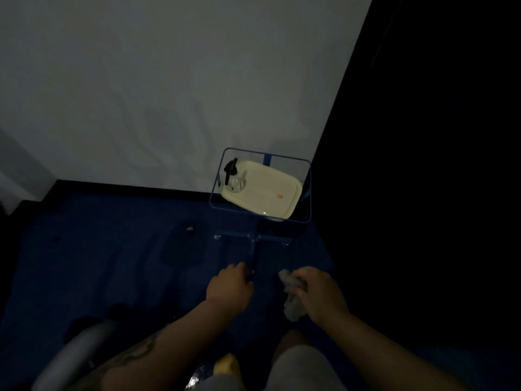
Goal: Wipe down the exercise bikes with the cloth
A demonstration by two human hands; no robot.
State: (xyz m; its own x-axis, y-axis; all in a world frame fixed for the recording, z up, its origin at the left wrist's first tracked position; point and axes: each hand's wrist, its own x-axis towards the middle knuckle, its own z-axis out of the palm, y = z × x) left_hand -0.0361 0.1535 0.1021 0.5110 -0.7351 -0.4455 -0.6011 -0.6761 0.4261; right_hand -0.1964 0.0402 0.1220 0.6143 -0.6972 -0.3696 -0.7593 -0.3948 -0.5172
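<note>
The room is dim. My right hand (321, 292) is closed around a crumpled pale cloth (290, 294) that hangs from its left side. My left hand (229, 289) is curled, its fingertips at a thin dark bar (251, 273) near the blue stand's foot; whether it grips the bar is unclear. A grey padded part of an exercise bike (79, 348) shows at the lower left, apart from both hands.
A blue wire-frame stand (308, 190) with a cross foot (253, 238) holds a cream tray (282, 182) with a clear spray bottle (234, 176) on it. White wall behind, black wall to the right, blue floor (112, 221) with a dark shape (183, 246).
</note>
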